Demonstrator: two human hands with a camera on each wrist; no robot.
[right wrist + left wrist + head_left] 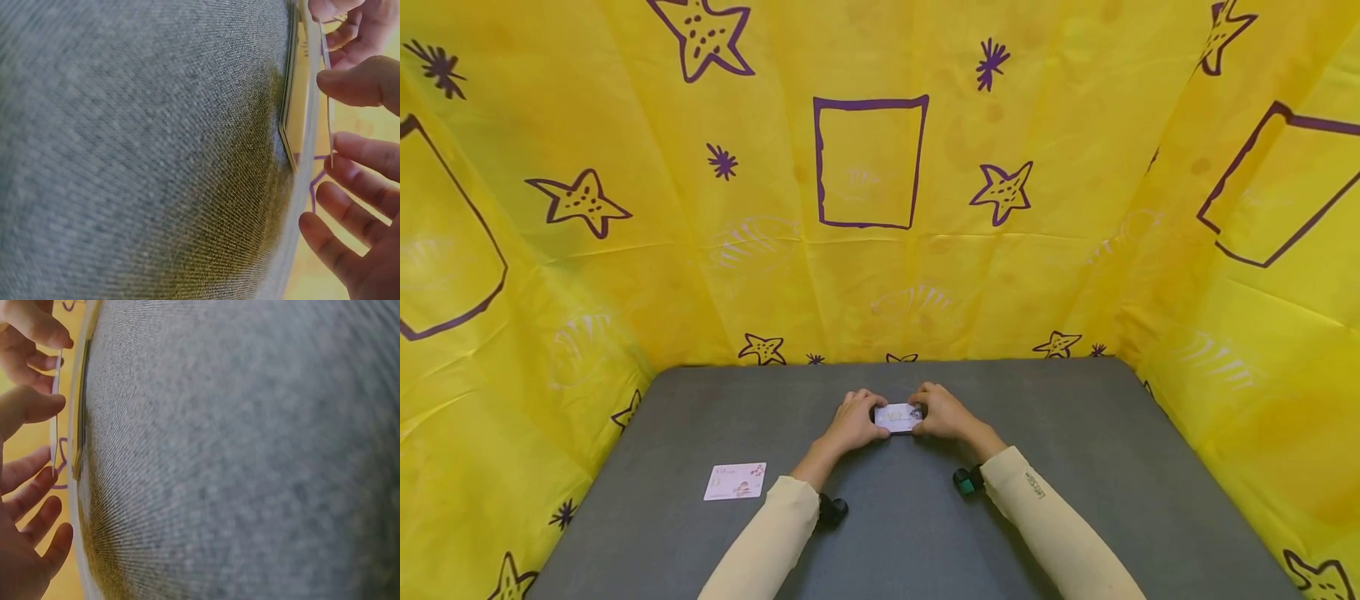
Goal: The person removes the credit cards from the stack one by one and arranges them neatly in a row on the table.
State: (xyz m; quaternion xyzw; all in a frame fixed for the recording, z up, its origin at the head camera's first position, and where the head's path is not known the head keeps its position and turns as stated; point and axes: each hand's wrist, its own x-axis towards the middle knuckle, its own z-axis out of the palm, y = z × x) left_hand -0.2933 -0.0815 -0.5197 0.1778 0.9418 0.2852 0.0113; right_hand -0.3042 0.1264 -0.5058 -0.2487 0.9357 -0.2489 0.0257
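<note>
A white card (898,417) with gold lettering and a small picture at its right end is held between both hands. The left hand (853,422) pinches its left end between thumb and fingertips. At the right end, the right hand (945,412) grips it the same way. Edge-on, the card (55,419) shows as a thin strip raised off the table in the left wrist view. Below it lies a thin, flat, dark-edged item (289,94), mostly hidden by the card from above. In the right wrist view, the right thumb (356,83) presses one face, opposite the fingers.
A pinkish-white card (735,482) with a floral print lies on the grey table (895,533), left of the left forearm. Yellow curtains (865,283) with purple starfish drawings surround the table at the back and both sides. Each wrist wears a small black camera (832,510).
</note>
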